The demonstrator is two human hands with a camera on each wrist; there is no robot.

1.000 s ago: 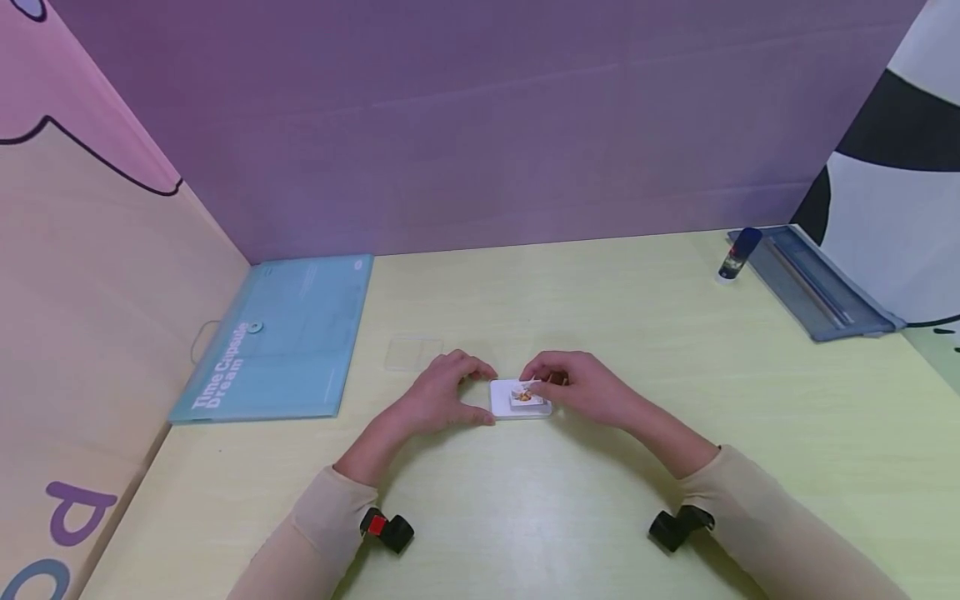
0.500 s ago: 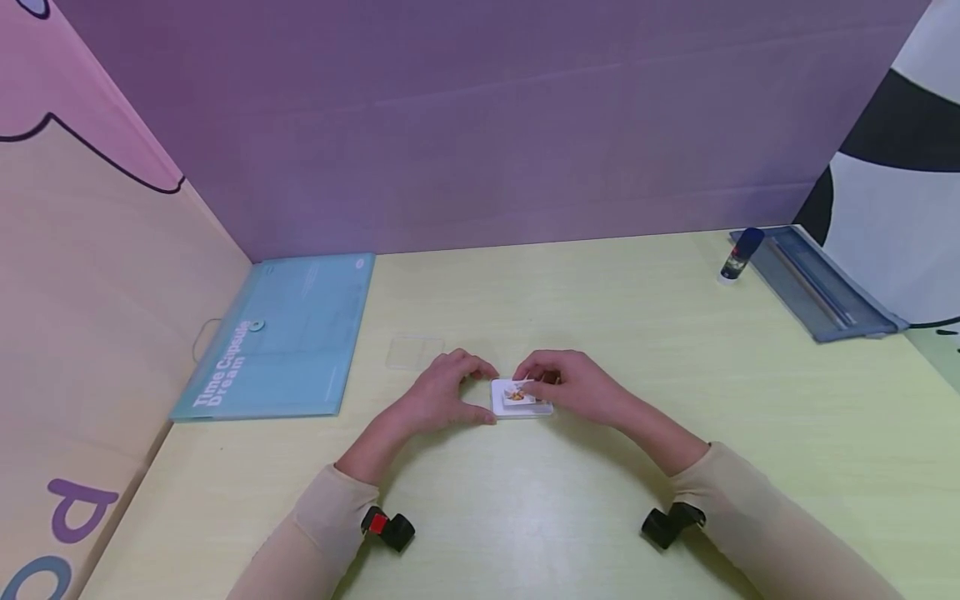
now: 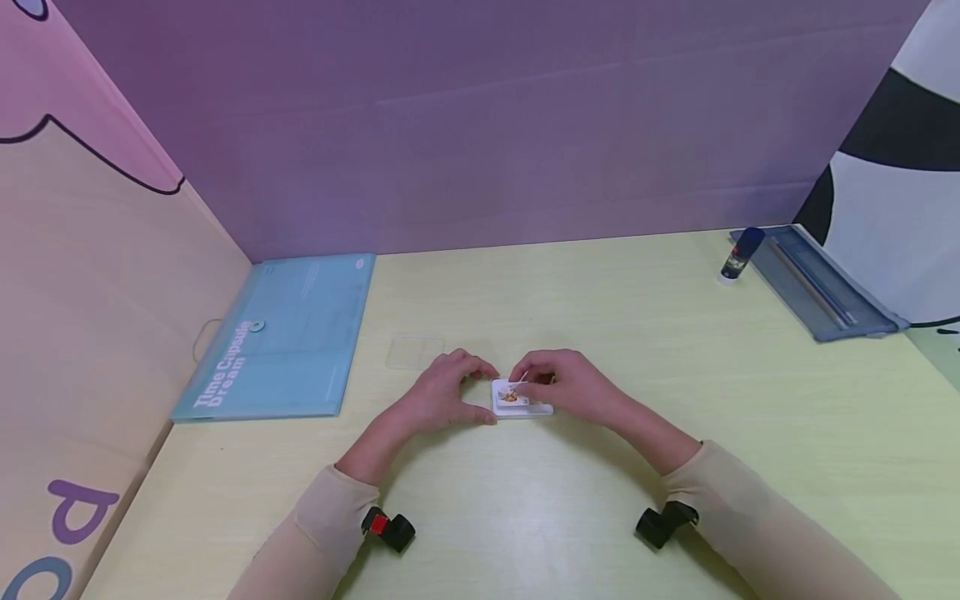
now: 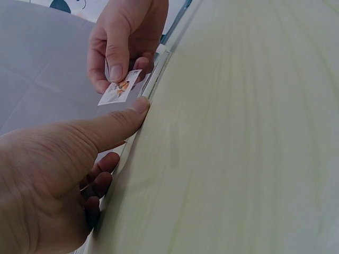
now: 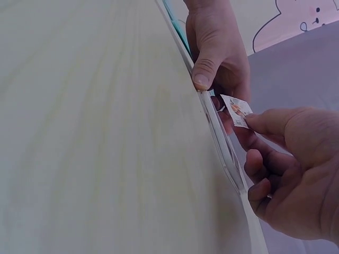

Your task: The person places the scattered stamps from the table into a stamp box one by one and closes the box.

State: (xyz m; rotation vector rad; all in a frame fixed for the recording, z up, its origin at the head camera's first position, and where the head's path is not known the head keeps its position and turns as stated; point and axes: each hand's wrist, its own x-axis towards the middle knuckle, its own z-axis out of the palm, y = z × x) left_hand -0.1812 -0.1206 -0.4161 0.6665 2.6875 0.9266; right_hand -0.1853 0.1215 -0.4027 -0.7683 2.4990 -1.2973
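Observation:
Between my hands lies a small white plate (image 3: pixel 538 411) with rounded corners, thin when seen edge-on in the right wrist view. My left hand (image 3: pixel 441 393) holds its left end, thumb at the near edge and index finger at the far edge. My right hand (image 3: pixel 573 388) pinches a small stamp-like paper (image 3: pixel 507 394) between thumb and fingers. White with an orange printed figure, this paper (image 4: pixel 122 91) is held tilted close over the plate in the left wrist view. The thumb covers one edge of the paper (image 5: pixel 237 109) in the right wrist view.
Behind my left hand lies a clear, flat sheet (image 3: pixel 415 352). A blue document folder (image 3: pixel 292 350) is at the left. At the back right, a glue stick (image 3: pixel 741 254) stands beside a grey-blue zip pouch (image 3: pixel 821 283). A purple wall (image 3: pixel 495 125) rises behind the table.
My right hand has moved left with the paper, from the plate's middle toward its left part. My left hand and the plate have stayed in place.

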